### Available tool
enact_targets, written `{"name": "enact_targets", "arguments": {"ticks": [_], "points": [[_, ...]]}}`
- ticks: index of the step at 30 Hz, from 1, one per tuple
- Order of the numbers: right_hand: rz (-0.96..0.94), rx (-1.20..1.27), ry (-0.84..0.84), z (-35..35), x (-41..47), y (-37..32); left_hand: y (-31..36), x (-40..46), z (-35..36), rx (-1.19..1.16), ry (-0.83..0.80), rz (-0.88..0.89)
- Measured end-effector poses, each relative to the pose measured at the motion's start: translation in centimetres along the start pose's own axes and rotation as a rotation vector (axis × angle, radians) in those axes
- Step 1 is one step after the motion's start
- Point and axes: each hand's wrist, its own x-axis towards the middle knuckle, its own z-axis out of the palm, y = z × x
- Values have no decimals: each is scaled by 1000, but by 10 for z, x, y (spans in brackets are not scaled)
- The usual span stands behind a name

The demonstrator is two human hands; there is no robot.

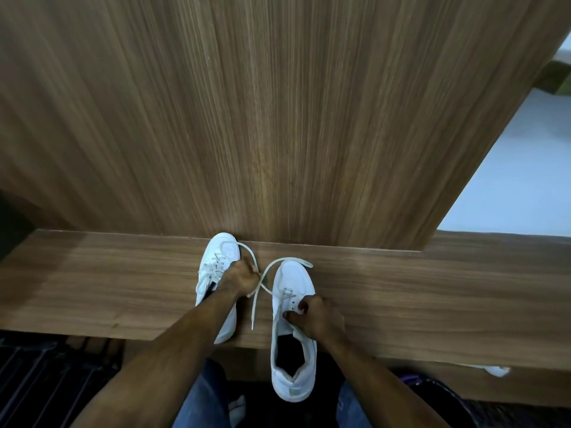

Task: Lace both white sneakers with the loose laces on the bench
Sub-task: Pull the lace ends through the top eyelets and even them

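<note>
Two white sneakers stand side by side on the wooden bench [401, 304], toes toward the wall. The left sneaker [217, 257] has laces through its eyelets. My left hand [242, 278] reaches over it and grips one end of a loose white lace [256, 301], which loops past the toe and trails down between the shoes. The right sneaker [293, 335] overhangs the bench's front edge with its heel. My right hand [315, 315] pinches its upper beside the eyelets, where the lace runs through the lowest holes. Another lace end [301, 261] lies across this shoe's toe.
A tall wood-grain panel [278, 118] rises directly behind the bench. A pale floor [509, 180] shows at the right. A small white object [496, 370] lies at the bench's front right edge. My knees in blue jeans [204, 396] are below, with dark flooring on the left.
</note>
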Motion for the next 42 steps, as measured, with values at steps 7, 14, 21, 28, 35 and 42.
{"name": "enact_targets", "arguments": {"ticks": [7,14,21,28,35,42], "points": [[-30,-10,0,-3,-1,0,23,-5,38,202,-110,102],[-5,12,-24,-1,1,1,75,-22,30,-529,-52,140],[-34,48,-32,-7,0,-5,139,-20,-58,-603,-42,294],[-138,698,280,-73,21,-38,146,-42,-69,-297,-132,585],[-138,704,97,-97,20,-46,119,-33,-57,-275,135,580],[62,1037,-41,-89,2,-39,67,-59,5,12,303,485]]}}
